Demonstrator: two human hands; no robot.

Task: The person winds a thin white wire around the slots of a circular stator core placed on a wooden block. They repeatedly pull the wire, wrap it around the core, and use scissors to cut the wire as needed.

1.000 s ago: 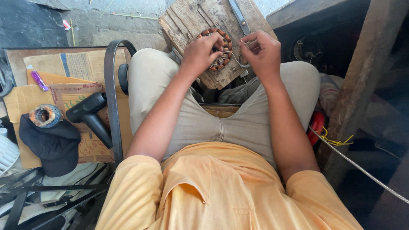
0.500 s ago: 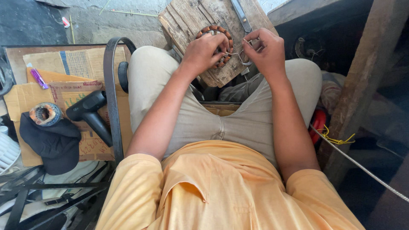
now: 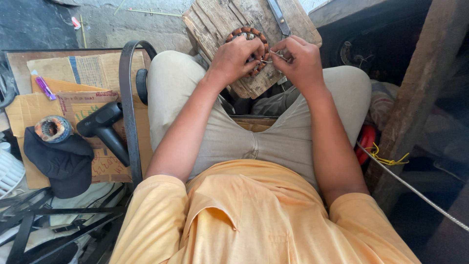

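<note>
Under the left hand (image 3: 238, 59) sits a round wound coil ring (image 3: 248, 36) with copper-orange loops, lying on a rough wooden block (image 3: 220, 22) between the person's knees. Left fingers curl closed over the ring's near side, pressing it down on the block; the ring's far arc shows above the knuckles. Right hand (image 3: 303, 61) just beside it, touching or almost touching the ring's right edge. Right thumb and forefinger pinched shut on a thin wire or thread (image 3: 271, 57) that runs toward the left fingertips; what it ties into is hidden by the fingers. Beyond the right fingers, a flat metal blade (image 3: 279, 17) lies on the block, untouched.

Progress, as a judgement: the visible loops look already wound and seated all round, so winding seems done. The hand work now looks like tying or lacing the loops, somewhere mid-way; how many ties are finished cannot be told, since the fingers cover that part.

Well apart from the left fingers, on cardboard (image 3: 73, 83): a second coil ring (image 3: 51, 128) on a dark cap (image 3: 61, 161), and a black handheld tool (image 3: 102, 127).
</note>
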